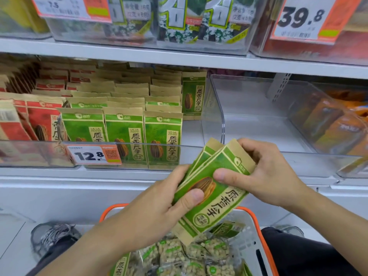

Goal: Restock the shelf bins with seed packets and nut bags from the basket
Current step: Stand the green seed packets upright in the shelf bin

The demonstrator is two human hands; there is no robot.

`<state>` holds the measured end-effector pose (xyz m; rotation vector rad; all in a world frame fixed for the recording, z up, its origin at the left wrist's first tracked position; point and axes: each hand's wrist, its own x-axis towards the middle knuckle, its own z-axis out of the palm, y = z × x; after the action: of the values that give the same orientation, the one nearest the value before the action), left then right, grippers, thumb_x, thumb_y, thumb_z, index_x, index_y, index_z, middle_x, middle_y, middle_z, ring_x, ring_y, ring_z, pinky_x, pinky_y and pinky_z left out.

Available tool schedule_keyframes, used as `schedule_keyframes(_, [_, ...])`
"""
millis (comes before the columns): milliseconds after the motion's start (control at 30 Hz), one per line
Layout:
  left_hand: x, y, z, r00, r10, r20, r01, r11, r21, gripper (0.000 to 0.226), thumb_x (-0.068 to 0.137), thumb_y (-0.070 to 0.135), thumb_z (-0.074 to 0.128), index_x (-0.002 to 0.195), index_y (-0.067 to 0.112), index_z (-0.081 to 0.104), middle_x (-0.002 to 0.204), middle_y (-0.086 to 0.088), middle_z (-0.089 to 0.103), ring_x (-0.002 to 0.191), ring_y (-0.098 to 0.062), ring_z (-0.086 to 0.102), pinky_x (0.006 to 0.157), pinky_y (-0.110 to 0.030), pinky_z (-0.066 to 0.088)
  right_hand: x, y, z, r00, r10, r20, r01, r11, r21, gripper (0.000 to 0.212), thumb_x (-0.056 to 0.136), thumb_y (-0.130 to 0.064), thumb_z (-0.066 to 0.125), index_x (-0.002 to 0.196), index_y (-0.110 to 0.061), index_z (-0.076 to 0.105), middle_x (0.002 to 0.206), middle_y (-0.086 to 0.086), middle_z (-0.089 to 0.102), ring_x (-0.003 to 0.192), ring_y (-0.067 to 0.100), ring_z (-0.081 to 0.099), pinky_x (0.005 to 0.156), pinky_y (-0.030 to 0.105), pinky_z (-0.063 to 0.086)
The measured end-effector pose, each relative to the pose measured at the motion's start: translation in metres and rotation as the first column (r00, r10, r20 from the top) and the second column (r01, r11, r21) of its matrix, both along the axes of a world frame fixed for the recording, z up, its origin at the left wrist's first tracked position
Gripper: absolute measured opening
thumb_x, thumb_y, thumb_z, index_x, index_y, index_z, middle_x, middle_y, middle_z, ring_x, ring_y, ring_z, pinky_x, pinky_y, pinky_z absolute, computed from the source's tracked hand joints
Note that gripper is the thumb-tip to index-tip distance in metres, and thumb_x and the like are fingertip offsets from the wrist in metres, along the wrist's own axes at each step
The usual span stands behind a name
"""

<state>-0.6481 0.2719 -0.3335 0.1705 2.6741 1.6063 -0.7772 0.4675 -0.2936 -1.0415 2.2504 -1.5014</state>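
Both hands hold a small stack of green sunflower seed packets above the basket, tilted with the tops pointing up-right. My left hand grips the stack's left edge, thumb on the front. My right hand pinches the upper right part, thumb across the front. Below, the white basket with an orange rim holds clear nut bags and more green packets. On the shelf, a clear bin carries rows of the same green packets, with an open gap at its right end.
Red seed packets fill the bin to the left. A clear bin right of the green packets shows a bare floor, and orange bags lie beyond it. A 12.8 price tag hangs on the bin front. Seaweed packs stand on the upper shelf.
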Motion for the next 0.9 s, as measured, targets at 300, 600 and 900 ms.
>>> schedule_keyframes(300, [0.004,0.005,-0.002,0.999,-0.046,-0.018,0.042,0.982,-0.186,0.051,0.093,0.063,0.04,0.138,0.061,0.017,0.127,0.026,0.056,0.112,0.002,0.056,0.09,-0.037,0.051,-0.011,0.013,0.007,0.899,0.326,0.293,-0.383,0.909,0.162,0.055,0.069,0.006,0.086,0.117,-0.005,0.06,0.108,0.012,0.074,0.097,0.03,0.074,0.079,0.042,0.061])
schedule_keyframes(600, [-0.005,-0.001,0.008,0.918,0.141,-0.37,-0.191,0.976,-0.102,0.054,0.095,0.057,0.045,0.146,0.052,0.028,0.13,0.034,0.047,0.12,0.009,0.05,0.088,-0.008,0.043,0.005,0.009,0.047,0.909,0.125,-0.398,-0.102,0.992,0.08,0.046,0.06,-0.038,0.093,0.094,-0.024,0.066,0.08,-0.009,0.073,0.072,0.005,0.071,0.061,0.019,0.054])
schedule_keyframes(900, [-0.055,-0.04,0.002,0.652,0.316,-0.689,-0.662,0.68,-0.315,0.044,0.101,0.034,0.042,0.142,0.018,0.049,0.15,-0.005,0.043,0.147,-0.023,0.026,0.119,-0.05,0.021,-0.032,-0.006,0.077,0.485,-0.041,-0.874,0.197,0.978,0.064,0.045,0.072,-0.022,0.087,0.111,-0.015,0.064,0.095,-0.01,0.064,0.085,0.007,0.06,0.076,0.023,0.051])
